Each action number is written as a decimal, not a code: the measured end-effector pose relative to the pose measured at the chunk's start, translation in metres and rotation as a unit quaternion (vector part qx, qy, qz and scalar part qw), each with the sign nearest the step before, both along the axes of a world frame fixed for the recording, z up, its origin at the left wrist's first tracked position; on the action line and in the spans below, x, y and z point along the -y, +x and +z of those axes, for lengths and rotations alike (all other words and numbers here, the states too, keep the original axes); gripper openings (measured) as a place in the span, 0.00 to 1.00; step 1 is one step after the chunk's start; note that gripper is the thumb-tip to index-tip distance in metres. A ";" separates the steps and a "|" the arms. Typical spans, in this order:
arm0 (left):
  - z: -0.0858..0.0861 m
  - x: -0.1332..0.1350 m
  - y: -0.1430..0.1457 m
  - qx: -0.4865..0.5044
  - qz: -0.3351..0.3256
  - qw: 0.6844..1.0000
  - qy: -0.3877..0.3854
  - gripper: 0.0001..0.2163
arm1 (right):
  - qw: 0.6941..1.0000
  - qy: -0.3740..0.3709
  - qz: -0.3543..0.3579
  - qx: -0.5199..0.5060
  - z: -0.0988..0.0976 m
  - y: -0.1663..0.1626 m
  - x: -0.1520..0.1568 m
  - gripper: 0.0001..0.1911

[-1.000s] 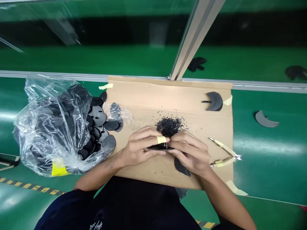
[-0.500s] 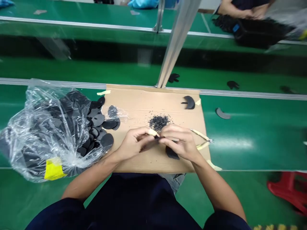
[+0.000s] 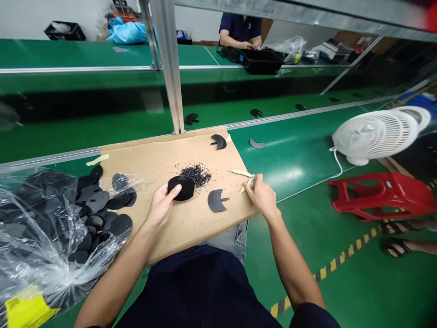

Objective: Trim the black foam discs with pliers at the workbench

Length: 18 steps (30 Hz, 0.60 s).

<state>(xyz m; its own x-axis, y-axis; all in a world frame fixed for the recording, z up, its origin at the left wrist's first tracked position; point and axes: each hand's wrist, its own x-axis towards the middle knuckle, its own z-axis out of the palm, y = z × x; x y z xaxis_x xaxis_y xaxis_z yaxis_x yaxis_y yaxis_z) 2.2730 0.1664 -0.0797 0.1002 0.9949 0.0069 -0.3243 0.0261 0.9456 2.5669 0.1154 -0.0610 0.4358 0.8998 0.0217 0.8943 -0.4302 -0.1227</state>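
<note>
My left hand (image 3: 160, 205) holds a round black ribbed disc (image 3: 182, 187) over the cardboard sheet (image 3: 164, 159). Just behind the disc is a small heap of black trimmings (image 3: 198, 173). My right hand (image 3: 262, 197) rests at the sheet's right edge, fingers closed on the handles of small tape-wrapped cutters (image 3: 243, 180). Between my hands a black crescent-shaped piece (image 3: 215, 200) lies flat on the cardboard. Another crescent piece (image 3: 219, 141) sits at the far right corner of the sheet.
A clear plastic bag (image 3: 41, 232) with several black discs spills onto the sheet's left side. A metal post (image 3: 169, 64) rises behind it. Loose black pieces (image 3: 256, 144) lie on the green belt. A white fan (image 3: 378, 134) and red stool (image 3: 382, 193) stand right. Another person (image 3: 241, 29) works at a far bench.
My hands have parted: the left keeps the disc, the right has gone to the cutters at the sheet's right edge. The crescent piece now lies on the cardboard. The view has swung right and up.
</note>
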 end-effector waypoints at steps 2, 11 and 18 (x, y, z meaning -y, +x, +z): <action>0.000 -0.001 0.001 -0.011 -0.008 1.000 0.006 0.25 | 1.000 -0.010 0.022 0.000 0.005 0.002 -0.014 0.18; -0.007 0.008 -0.021 -0.095 -0.025 0.994 0.038 0.23 | 0.995 -0.004 0.074 0.072 0.023 -0.005 -0.054 0.21; 0.013 0.005 -0.023 -0.188 -0.006 0.971 0.150 0.21 | 0.988 0.062 0.134 0.037 0.008 0.015 -0.050 0.21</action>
